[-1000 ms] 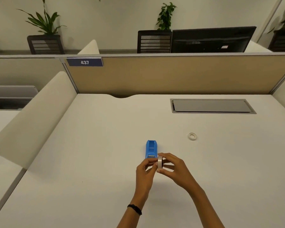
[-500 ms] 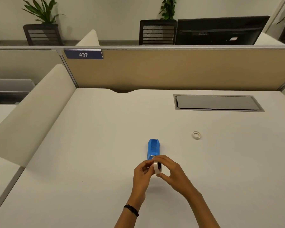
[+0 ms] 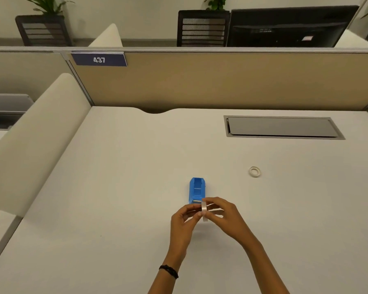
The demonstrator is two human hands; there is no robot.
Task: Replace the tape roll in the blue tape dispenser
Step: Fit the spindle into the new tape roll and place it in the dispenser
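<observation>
The blue tape dispenser (image 3: pixel 197 190) lies on the white desk (image 3: pixel 115 187), its open cradle facing up with no roll in it. Just in front of it I hold a white tape roll (image 3: pixel 204 209) on edge between both hands. My left hand (image 3: pixel 185 219) pinches the roll's left side. My right hand (image 3: pixel 225 217) grips its right side with fingers curled over it. A small empty tape core (image 3: pixel 255 172), a thin white ring, lies flat on the desk to the right of the dispenser.
A grey cable hatch (image 3: pixel 283 127) is set into the desk at the back right. A tan partition (image 3: pixel 221 81) with a "437" label closes the back. A cream side divider (image 3: pixel 34 141) borders the left.
The roll has turned in my fingers from angled back to edge-on. Both hands stay close in front of the dispenser. My head has tipped slightly downward.
</observation>
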